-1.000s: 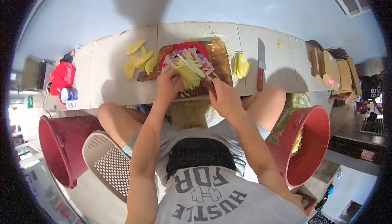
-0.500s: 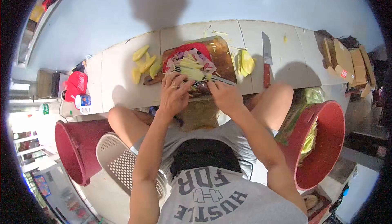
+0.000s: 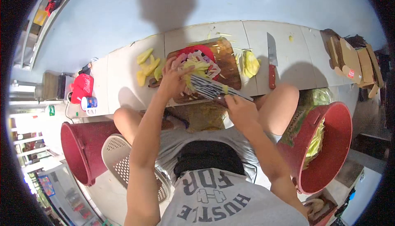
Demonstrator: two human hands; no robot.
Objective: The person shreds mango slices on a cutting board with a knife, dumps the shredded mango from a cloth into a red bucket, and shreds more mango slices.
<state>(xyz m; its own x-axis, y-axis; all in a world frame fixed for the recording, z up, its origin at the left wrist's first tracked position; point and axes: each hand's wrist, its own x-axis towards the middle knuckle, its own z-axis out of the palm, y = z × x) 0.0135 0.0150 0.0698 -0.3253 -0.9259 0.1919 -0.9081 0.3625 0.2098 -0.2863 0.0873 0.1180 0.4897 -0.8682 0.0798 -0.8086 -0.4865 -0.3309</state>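
Observation:
My right hand [image 3: 240,107] is closed around the dark handle of a broad striped blade [image 3: 207,87], its flat face turned up. Against the left side of the pale green strips [image 3: 195,66] lies my left hand [image 3: 175,75], fingers bent over them. The strips rest on a red and patterned cloth [image 3: 212,54] on the wooden cutting board [image 3: 230,63]. Peeled yellow-green pieces [image 3: 148,67] lie left of the board, beside its handle. Another yellow-green piece [image 3: 251,64] with thin slices is to the right of the board.
A knife with a red handle [image 3: 272,75] lies on the right of the tiled counter. Cardboard boxes [image 3: 349,61] stand farther right. A red cap [image 3: 82,88] and a mug [image 3: 89,103] are at left. Red bins [image 3: 335,147] flank my legs; the right one holds shreds.
The striped blade has turned flat and shifted down and right, away from the cloth's middle. My left hand has moved up onto the strips. The whole view has shifted slightly.

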